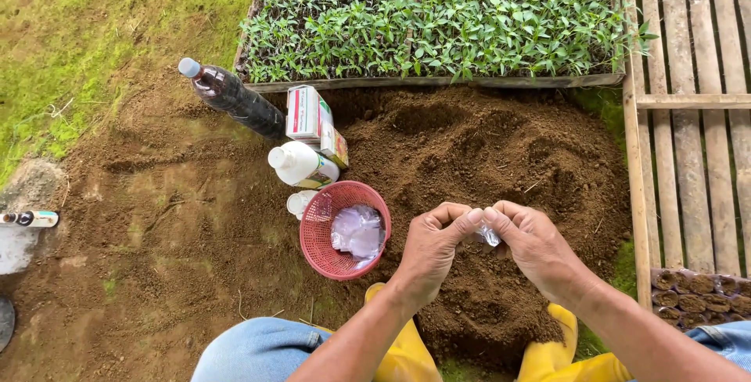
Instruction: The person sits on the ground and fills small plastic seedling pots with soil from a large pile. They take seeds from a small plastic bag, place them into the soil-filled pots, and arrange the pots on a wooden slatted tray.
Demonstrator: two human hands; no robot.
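While both hands meet at centre frame above the soil heap (485, 163), the left hand (430, 249) and right hand (536, 245) pinch 1 small clear plastic bag (489, 235) between them. Fingers (475, 216) of the left hand press its left edge, thumb and forefinger of the right hand press its right edge; both sets are clenched on it, touching tip to tip. Bag sits directly between the 2 hands, mostly hidden, so its long axis cannot be told. Neither hand is nearer; they share it evenly.

Just left of the left hand, red mesh basket (344, 229) rests on the soil with more clear bags (358, 229) inside, near but apart from the fingers. Upper left of the basket: white bottle (301, 164), small carton (307, 113), dark bottle (233, 96) lying tilted. Seedling tray (438, 18) fills the upper middle. Wooden slat rack (688, 116) runs down the right edge, filled soil pots (700, 290) at lower right. Yellow boots (407, 351) and blue jeans (258, 351) at bottom.
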